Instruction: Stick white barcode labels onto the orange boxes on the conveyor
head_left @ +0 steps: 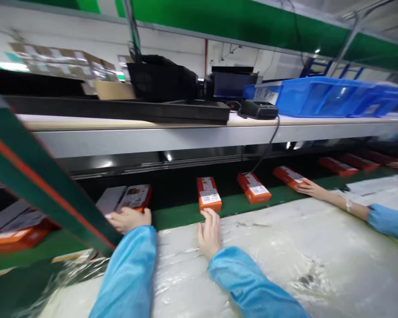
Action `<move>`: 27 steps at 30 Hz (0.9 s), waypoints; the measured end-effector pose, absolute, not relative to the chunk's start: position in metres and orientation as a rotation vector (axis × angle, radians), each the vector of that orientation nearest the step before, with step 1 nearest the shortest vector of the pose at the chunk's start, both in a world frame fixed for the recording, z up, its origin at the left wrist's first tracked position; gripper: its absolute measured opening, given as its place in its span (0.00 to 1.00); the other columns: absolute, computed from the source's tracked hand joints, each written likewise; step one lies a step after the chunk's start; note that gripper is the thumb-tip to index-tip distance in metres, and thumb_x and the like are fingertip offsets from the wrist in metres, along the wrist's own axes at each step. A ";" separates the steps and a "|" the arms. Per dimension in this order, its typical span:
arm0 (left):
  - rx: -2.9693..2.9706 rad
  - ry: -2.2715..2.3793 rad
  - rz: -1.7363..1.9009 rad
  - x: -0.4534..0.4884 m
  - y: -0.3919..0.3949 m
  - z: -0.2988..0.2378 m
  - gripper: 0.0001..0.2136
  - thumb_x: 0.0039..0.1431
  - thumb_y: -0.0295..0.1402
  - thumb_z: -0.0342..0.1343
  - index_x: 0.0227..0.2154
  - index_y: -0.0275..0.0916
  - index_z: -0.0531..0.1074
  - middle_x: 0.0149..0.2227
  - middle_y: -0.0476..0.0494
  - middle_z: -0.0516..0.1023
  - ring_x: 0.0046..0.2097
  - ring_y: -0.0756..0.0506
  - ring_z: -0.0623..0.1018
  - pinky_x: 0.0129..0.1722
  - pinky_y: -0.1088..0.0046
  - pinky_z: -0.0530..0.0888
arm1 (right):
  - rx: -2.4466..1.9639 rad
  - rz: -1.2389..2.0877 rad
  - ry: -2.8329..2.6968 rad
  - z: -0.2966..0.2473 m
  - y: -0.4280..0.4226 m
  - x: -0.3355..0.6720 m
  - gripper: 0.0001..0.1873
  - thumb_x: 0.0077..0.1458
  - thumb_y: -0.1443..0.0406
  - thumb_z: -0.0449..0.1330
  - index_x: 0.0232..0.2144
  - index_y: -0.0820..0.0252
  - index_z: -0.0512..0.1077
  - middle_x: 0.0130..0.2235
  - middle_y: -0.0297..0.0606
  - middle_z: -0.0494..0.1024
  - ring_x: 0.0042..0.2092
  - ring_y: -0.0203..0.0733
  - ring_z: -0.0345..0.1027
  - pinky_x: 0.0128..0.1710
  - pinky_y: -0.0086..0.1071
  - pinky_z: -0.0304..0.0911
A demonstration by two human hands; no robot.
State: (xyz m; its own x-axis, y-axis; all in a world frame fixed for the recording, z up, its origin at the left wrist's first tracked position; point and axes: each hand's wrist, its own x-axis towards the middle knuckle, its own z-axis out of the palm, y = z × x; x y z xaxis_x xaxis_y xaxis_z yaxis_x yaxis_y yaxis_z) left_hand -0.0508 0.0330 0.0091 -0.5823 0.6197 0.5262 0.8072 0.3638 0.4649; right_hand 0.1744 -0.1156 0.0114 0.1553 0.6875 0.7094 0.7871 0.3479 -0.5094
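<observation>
Reaching across the table edge, the left hand (pixel 130 220) lays its fingers (pixel 116 222), held together without a clear grip, on an orange box (pixel 135 197). The right hand (pixel 209 234), fingers slightly apart, sits just short of the next box (pixel 208 193), the boxes apparently spaced along the green belt (pixel 232 205) for reaching singly.

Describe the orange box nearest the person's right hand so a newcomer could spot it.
Below the blue bins, a green belt runs. The orange box sits on it just beyond the right hand, next to the box at the left hand.
</observation>
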 end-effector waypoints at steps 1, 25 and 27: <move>-1.284 -2.357 -1.005 -0.051 0.036 0.005 0.30 0.48 0.47 0.57 0.49 0.31 0.61 0.57 0.26 0.57 0.61 0.28 0.54 0.57 0.46 0.60 | -1.376 -0.101 -1.550 0.013 -0.114 0.175 0.20 0.60 0.70 0.46 0.55 0.64 0.60 0.55 0.50 0.60 0.54 0.52 0.56 0.54 0.49 0.55; -1.934 -1.849 -1.010 0.027 -0.058 0.024 0.41 0.44 0.39 0.63 0.62 0.36 0.56 0.58 0.30 0.55 0.56 0.32 0.62 0.55 0.56 0.64 | -1.042 1.168 -0.932 -0.012 -0.076 0.181 0.35 0.51 0.43 0.62 0.48 0.61 0.59 0.46 0.46 0.69 0.36 0.45 0.71 0.27 0.32 0.69; -2.023 -1.696 -1.027 0.041 -0.074 0.021 0.40 0.45 0.38 0.63 0.62 0.37 0.57 0.60 0.31 0.53 0.58 0.32 0.61 0.57 0.55 0.63 | -1.013 1.278 -0.832 -0.009 -0.074 0.183 0.37 0.47 0.41 0.65 0.46 0.62 0.60 0.43 0.46 0.71 0.33 0.44 0.70 0.24 0.30 0.69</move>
State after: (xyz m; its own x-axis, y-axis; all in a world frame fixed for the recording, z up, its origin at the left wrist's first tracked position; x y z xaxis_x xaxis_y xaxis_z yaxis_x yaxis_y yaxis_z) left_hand 0.0412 -0.0740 0.0211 0.0432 0.7245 0.6879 0.9453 -0.2525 0.2066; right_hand 0.1830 -0.0738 -0.0088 0.1280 0.9907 -0.0464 -0.3583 0.0025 -0.9336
